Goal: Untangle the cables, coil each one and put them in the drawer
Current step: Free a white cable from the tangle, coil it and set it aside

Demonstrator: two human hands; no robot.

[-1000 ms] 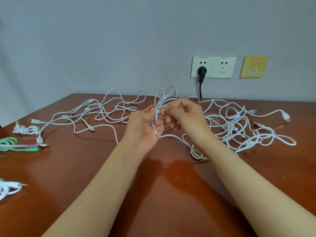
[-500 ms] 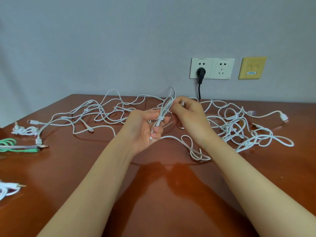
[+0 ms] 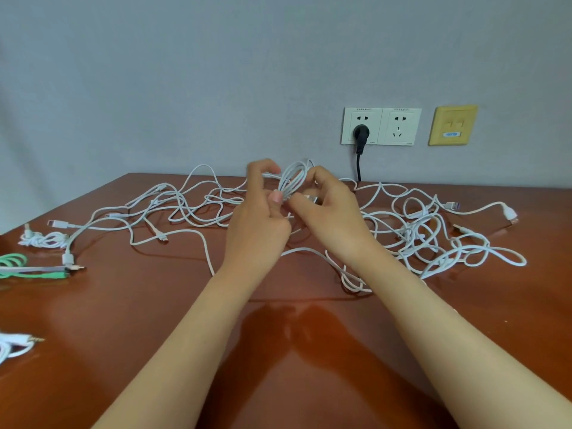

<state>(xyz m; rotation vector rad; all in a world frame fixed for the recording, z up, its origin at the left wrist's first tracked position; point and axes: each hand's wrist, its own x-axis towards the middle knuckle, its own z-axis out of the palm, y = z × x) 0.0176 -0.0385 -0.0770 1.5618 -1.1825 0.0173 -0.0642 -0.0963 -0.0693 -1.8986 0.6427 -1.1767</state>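
A small coil of white cable [image 3: 292, 179] stands up between my hands above the middle of the brown table [image 3: 154, 320]. My left hand [image 3: 258, 218] pinches the coil's lower end with thumb and fingers. My right hand [image 3: 331, 212] grips the cable beside it, a connector between its fingers. A wide tangle of white cables [image 3: 427, 236] spreads over the far half of the table, behind and on both sides of my hands. No drawer is in view.
A green cable [image 3: 14, 266] and a small white bundle [image 3: 40, 239] lie at the left edge; another white cable with a jack plug [image 3: 18, 343] lies lower left. On the wall are a double socket [image 3: 380, 126] with a black plug [image 3: 360, 133] and a yellow plate [image 3: 452, 125].
Both hands have risen slightly with the coil. The left thumb has shifted up to pinch the coil's base, and the right hand has closed in against it.
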